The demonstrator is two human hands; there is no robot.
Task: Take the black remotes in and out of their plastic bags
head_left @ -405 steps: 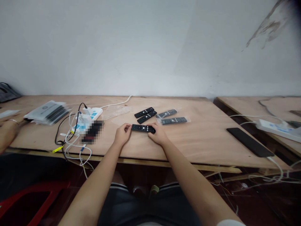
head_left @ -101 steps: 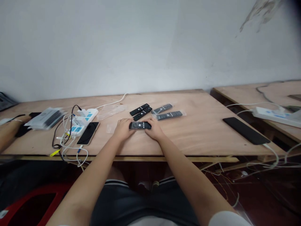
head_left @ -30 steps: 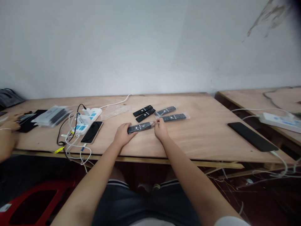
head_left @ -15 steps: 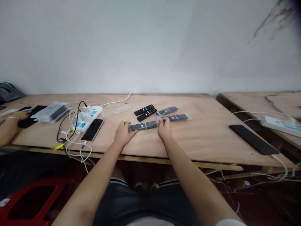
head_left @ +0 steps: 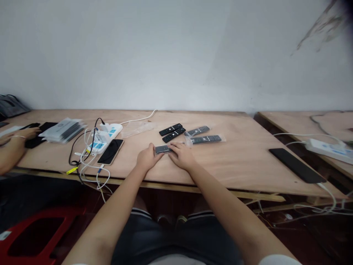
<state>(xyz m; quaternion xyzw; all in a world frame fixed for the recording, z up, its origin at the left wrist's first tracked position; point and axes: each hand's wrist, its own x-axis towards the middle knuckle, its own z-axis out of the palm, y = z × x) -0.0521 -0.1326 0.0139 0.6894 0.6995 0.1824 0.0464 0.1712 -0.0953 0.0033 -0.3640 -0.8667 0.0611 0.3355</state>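
Observation:
A black remote control (head_left: pixel 162 149) in a clear plastic sleeve lies on the wooden table in front of me. My left hand (head_left: pixel 148 157) is closed on its left end, thumb along the near edge. My right hand (head_left: pixel 182 156) lies over its right part with the fingers bent onto it, covering most of the buttons. Just beyond, two bare black remotes (head_left: pixel 173 135) rest side by side. To their right are two more sleeved remotes, one farther back (head_left: pixel 198 131) and one nearer (head_left: pixel 206 139), beside my right hand's fingers.
Left of my hands are a smartphone (head_left: pixel 110 151), a white power strip (head_left: pixel 113 131) with tangled cables, and an empty plastic sleeve (head_left: pixel 138 129). A stack of sleeved papers (head_left: pixel 63 130) sits near another person's hand (head_left: pixel 29 132). At right lies a black phone-like device (head_left: pixel 296 165) on a cable.
My right hand has moved left from the sleeve's right end onto the remote, covering its buttons. My left hand keeps its hold. The view has shifted slightly.

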